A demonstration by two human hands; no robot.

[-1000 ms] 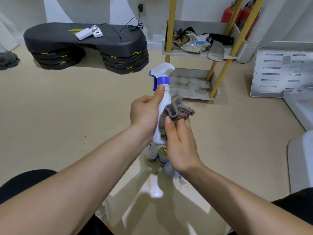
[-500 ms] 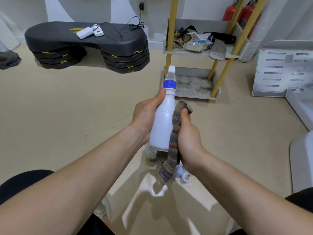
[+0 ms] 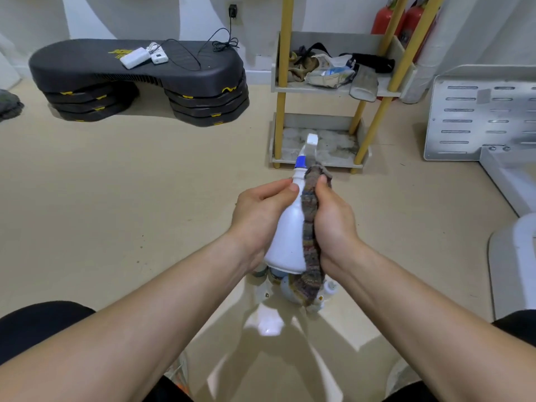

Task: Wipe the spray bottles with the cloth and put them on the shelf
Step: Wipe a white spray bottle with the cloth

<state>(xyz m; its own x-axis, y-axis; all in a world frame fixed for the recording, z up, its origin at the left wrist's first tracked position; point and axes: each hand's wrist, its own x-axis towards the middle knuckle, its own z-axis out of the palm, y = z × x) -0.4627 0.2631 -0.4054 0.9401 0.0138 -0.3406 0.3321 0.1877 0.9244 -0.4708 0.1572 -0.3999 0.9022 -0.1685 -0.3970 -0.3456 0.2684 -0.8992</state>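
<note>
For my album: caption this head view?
Left hand steadies a spray bottle; right hand presses a cloth against it.

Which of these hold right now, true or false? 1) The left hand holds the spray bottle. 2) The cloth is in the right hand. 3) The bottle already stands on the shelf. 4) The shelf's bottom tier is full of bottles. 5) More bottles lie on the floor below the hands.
1) True: the left hand grips the spray bottle.
2) True: the right hand presses the cloth against the bottle.
3) False: it is held in the air, short of the shelf.
4) False: the bottom tier holds no bottles.
5) True: other bottles lie on the floor.
</note>
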